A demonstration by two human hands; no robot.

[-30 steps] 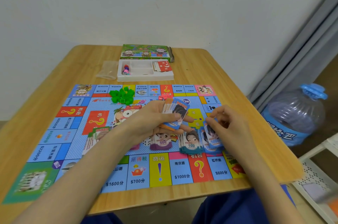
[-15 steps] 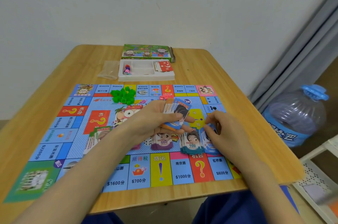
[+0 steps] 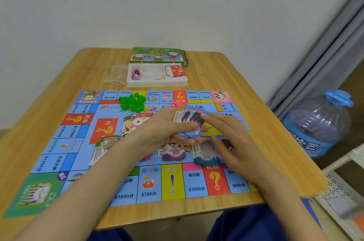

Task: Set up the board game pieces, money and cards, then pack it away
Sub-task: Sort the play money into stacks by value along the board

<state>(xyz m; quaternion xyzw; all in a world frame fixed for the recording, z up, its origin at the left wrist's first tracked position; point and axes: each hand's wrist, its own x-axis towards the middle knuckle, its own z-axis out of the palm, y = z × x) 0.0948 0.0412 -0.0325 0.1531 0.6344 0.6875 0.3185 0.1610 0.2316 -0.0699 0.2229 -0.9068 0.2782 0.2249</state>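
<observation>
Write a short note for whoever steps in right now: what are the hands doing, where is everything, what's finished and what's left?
Left hand: grips a stack of play money.
Right hand: fingers touch the top note; grip unclear.
Done: board unfolded on the table, money piles along its near side, green houses at its far side.
Pawns and cards sit in the white tray.
Left: finish dealing money, place pawns and cards, then pack up.

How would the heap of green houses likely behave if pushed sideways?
The green houses look like small loose blocks heaped on the board, so they'd probably scatter rather than move together. Their blocky shapes suggest tumbling, not rolling.
</observation>
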